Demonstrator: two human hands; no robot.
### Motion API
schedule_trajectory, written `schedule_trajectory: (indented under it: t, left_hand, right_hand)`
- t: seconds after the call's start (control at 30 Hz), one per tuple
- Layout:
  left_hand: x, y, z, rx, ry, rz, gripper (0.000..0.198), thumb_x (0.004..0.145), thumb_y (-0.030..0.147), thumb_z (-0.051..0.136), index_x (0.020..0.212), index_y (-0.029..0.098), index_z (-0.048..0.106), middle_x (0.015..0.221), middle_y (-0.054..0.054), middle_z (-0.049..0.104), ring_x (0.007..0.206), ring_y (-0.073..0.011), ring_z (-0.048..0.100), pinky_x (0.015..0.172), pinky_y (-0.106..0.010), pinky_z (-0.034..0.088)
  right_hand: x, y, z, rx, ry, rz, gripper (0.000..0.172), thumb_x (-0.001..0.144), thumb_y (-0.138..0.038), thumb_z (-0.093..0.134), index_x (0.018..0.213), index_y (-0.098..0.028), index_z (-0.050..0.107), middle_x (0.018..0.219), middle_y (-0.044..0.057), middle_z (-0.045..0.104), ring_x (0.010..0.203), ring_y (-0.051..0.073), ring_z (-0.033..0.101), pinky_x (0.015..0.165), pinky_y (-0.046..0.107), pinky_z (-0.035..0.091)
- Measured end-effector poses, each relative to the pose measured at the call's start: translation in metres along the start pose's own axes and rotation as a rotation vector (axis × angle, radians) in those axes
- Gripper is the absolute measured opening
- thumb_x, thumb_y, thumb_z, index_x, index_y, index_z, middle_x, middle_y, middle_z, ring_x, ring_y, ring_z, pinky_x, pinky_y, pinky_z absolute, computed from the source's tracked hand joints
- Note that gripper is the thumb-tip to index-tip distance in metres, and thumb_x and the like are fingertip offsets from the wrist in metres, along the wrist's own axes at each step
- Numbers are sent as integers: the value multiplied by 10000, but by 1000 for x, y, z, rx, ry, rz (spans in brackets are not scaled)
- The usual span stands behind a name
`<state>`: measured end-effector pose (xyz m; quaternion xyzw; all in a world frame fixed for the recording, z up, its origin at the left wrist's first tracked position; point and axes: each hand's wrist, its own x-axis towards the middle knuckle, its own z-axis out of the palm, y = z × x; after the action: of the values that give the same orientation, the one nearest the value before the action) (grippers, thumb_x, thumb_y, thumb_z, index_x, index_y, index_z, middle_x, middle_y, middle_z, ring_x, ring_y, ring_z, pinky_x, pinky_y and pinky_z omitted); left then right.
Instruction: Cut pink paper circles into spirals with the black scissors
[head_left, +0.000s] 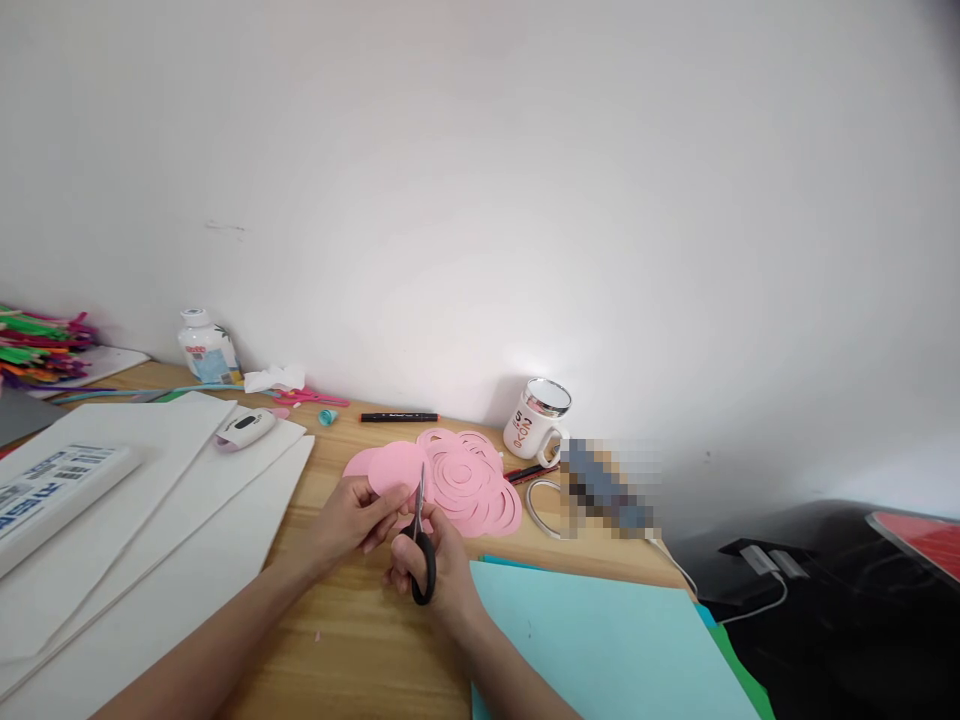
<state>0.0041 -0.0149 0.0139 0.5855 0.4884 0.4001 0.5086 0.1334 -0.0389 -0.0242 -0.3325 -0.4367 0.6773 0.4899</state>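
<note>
Between the thumb and fingers of my left hand (367,517) is the lower edge of a round pink paper piece (395,467). My right hand (442,560) grips a pair of scissors (421,540) with black handles. Their metal blades point up and lie against the right edge of the pink round. Behind both hands, a pile of pink paper spirals and rings (469,480) spreads over the wooden desk (360,640). Another pink piece (358,463) shows partly behind the held round.
Farther back are a black marker (399,418), a white mug (534,425), pink scissors (315,398) and a white bottle (208,348). White sheets (247,510) and a white box (64,495) lie at left. Light-blue paper (600,640) covers the front right. A wall stands behind.
</note>
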Motion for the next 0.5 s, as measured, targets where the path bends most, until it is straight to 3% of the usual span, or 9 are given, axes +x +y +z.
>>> schedule_trajectory:
  t: [0.2, 0.5]
  left_hand:
    - [0, -6, -3, 21, -48, -14, 542, 770, 527, 552, 372, 178, 437, 309, 50, 385, 323, -55, 309, 363, -201, 239]
    - [0, -4, -4, 9, -47, -14, 508, 752, 528, 571, 406, 175, 453, 342, 52, 400, 322, -55, 319, 342, -198, 207]
  right_hand:
    - [1, -5, -4, 40, 35, -47, 515, 574, -327, 827, 938, -212, 481, 665, -49, 594, 565, 120, 506, 577, 247, 396]
    - [1, -6, -4, -1, 51, -29, 527, 599, -408, 806, 971, -196, 498, 626, -53, 566, 519, 118, 489, 539, 240, 392]
